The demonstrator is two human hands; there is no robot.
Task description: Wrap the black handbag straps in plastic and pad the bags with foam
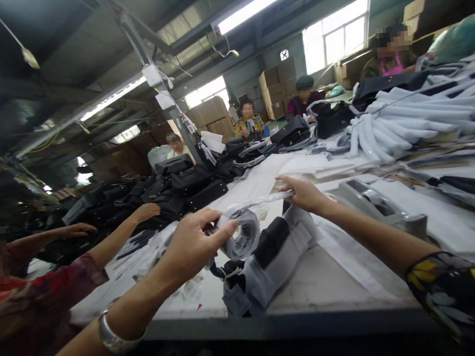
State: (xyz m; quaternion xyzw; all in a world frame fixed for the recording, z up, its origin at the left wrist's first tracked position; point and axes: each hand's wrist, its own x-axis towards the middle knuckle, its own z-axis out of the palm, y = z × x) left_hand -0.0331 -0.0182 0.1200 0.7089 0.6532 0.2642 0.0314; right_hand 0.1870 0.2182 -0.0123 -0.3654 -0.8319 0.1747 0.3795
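Observation:
My left hand (203,236) grips the near side of a coil of translucent grey-white strip (248,232), thumb and fingers around its edge. From the coil's top a length of strip stretches right to my right hand (301,192), which pinches its end between thumb and fingers. Just beneath, a black strap-like piece partly wrapped in white paper or film (273,258) lies at the table's front, with a tag (236,300) tied to it by a thin cord. What the coil is wound from inside cannot be made out.
A grey tape dispenser (381,207) stands to the right on the white table (326,289). Black bags (184,185) are heaped at the left back, and white padded tubes (399,122) at the right. A co-worker's arm (117,233) reaches in from the left; several people sit across.

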